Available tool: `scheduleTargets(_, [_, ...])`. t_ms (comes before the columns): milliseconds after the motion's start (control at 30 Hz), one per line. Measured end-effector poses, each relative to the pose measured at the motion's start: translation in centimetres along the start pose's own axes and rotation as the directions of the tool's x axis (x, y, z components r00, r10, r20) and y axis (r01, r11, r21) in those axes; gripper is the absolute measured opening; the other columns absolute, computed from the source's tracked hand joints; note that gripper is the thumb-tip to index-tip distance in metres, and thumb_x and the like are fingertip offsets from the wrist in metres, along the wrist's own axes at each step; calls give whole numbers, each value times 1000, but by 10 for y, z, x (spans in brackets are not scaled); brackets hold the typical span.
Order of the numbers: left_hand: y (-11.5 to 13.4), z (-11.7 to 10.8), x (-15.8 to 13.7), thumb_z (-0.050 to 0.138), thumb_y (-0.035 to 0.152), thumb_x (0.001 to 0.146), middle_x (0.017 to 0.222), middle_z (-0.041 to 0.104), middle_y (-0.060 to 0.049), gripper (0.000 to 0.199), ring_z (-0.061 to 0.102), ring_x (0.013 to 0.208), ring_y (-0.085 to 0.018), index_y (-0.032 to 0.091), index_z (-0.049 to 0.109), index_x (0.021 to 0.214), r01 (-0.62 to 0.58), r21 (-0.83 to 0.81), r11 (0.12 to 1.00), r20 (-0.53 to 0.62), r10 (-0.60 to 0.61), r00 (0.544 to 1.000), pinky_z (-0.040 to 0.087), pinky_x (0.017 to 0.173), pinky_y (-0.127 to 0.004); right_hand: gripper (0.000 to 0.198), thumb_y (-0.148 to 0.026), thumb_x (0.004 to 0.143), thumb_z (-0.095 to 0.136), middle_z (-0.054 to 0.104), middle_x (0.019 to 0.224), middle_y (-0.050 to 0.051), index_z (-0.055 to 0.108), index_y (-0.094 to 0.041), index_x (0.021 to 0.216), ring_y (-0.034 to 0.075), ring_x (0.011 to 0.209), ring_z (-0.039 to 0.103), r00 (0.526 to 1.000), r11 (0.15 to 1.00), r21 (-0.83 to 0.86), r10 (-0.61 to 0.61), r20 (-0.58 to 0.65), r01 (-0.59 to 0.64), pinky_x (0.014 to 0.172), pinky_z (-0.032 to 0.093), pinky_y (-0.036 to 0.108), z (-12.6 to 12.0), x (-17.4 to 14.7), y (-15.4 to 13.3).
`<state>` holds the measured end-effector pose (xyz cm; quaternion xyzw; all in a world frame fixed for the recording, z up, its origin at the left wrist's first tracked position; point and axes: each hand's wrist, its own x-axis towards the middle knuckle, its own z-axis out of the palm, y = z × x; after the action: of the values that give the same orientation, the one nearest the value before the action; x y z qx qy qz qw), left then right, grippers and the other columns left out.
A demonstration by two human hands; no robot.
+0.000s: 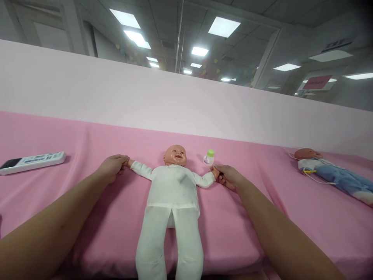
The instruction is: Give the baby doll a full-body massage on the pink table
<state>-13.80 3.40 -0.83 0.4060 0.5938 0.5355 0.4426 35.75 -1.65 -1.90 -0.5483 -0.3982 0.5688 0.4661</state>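
A baby doll in a white top and white trousers lies on its back on the pink cloth, its head away from me. Both its arms are stretched out to the sides. My left hand is closed around the doll's hand on the left. On the other side, my right hand pinches the doll's other hand between thumb and fingers. Just beyond my right hand stands a small clear bottle with a green cap, apart from my fingers. The doll's feet are outside the view.
At the far left lies a white flat device with a dark end. A second doll in blue and white lies at the right, with a thin white cord and a yellow piece on it. A low white wall with glass above borders the back.
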Motion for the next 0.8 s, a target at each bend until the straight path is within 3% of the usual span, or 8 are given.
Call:
scheduleTargets(167, [1,0,1,66,21,71,69,66,-6,23,55,56,-14,12,72,91,33,-2,999,15,-33,999,45,47,-22,15,-23,87,74,69,85,7,77,-15,100,13,69,60,989,995,100,-19,146,5,62,56,23,-14,2,3])
scheduleTargets(300, [0,-5,6,66,18,68,76,70,-8,34,62,63,-16,13,74,101,56,-15,998,80,-55,995,51,53,-23,24,-27,81,85,73,100,8,78,-17,102,15,82,65,968,995,100,-42,249,17,76,59,24,-21,0,3])
scheduleTargets(567, [-7,-9,12,81,30,67,71,65,-5,23,56,59,-14,16,73,83,7,45,999,97,-12,995,44,47,-21,31,-41,76,90,65,74,2,75,-15,86,6,55,47,976,996,29,-85,203,81,51,46,16,-18,4,7])
scheduleTargets(733, [-7,-5,11,72,23,66,66,64,-4,27,56,58,-15,16,76,91,0,109,994,38,-4,999,44,46,-22,28,-41,87,79,57,68,0,73,-14,89,4,49,39,994,998,-14,-58,89,59,40,31,14,-10,5,4])
scheduleTargets(800, [-6,-4,10,69,20,65,67,65,-4,34,57,57,-16,15,76,98,11,79,997,34,-13,999,45,47,-22,23,-37,91,75,56,67,0,74,-15,94,6,49,40,997,999,-18,-44,59,45,40,34,16,-10,5,4])
